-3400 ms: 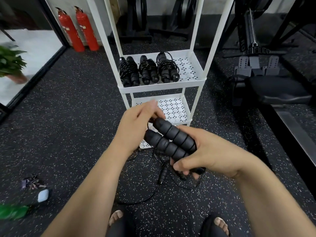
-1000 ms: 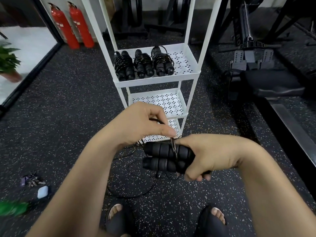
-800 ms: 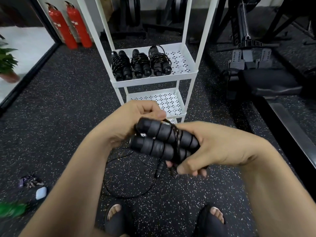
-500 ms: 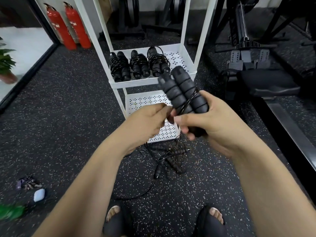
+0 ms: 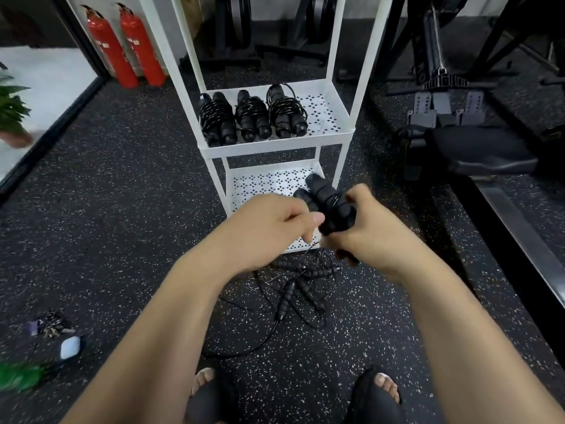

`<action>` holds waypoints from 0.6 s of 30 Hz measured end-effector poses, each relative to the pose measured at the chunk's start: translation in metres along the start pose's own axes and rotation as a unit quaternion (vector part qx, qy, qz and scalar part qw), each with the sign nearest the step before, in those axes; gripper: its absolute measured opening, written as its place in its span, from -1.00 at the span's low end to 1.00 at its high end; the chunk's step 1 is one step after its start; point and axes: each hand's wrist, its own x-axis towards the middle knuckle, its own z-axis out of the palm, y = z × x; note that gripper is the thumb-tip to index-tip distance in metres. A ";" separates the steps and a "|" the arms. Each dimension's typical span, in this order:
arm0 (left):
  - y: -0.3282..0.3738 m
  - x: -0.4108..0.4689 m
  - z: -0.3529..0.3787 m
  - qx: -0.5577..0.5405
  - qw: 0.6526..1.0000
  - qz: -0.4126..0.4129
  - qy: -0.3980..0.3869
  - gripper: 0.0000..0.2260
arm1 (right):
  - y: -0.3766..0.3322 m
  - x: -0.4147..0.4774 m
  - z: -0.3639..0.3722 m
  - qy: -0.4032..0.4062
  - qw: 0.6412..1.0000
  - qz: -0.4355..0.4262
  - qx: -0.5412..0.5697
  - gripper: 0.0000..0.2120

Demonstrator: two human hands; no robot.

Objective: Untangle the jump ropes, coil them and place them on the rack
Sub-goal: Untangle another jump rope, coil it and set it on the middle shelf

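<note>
My right hand (image 5: 363, 231) grips the two black foam handles of a jump rope (image 5: 321, 197), held side by side and pointing up and away. My left hand (image 5: 272, 228) sits just left of them with its fingers curled, pinching the thin black cord at the handles. A tangle of further black jump ropes (image 5: 302, 286) lies on the floor below my hands. Three coiled ropes (image 5: 250, 117) lie in a row on the left of the white rack's upper shelf (image 5: 324, 117).
The white rack's lower shelf (image 5: 269, 182) sits right behind my hands. Two red fire extinguishers (image 5: 125, 47) stand at the back left. A black bench (image 5: 483, 151) and gym machines fill the right. Keys and a small white case (image 5: 68, 347) lie at the left. My sandalled feet (image 5: 376, 393) show below.
My right hand has brought the handles down from in front of the upper shelf to the lower shelf's height. My left hand stays close beside them on the cord.
</note>
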 end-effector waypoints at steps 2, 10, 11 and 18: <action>-0.003 -0.001 -0.009 -0.023 0.999 0.022 0.032 -0.66 | -0.003 -0.005 -0.002 -0.104 0.994 0.009 -0.023 -0.42; -0.019 -0.002 -0.025 -0.129 0.989 0.059 0.031 -0.66 | -0.023 -0.032 -0.019 -0.422 0.905 -0.037 0.041 -0.39; -0.022 -0.003 -0.027 -0.159 0.985 0.062 0.024 -0.68 | -0.025 -0.034 -0.022 -0.438 0.896 -0.047 0.060 -0.42; -0.025 0.004 -0.018 -0.252 0.967 0.001 0.046 -0.77 | -0.028 -0.036 -0.022 -0.347 0.894 -0.118 0.259 -0.37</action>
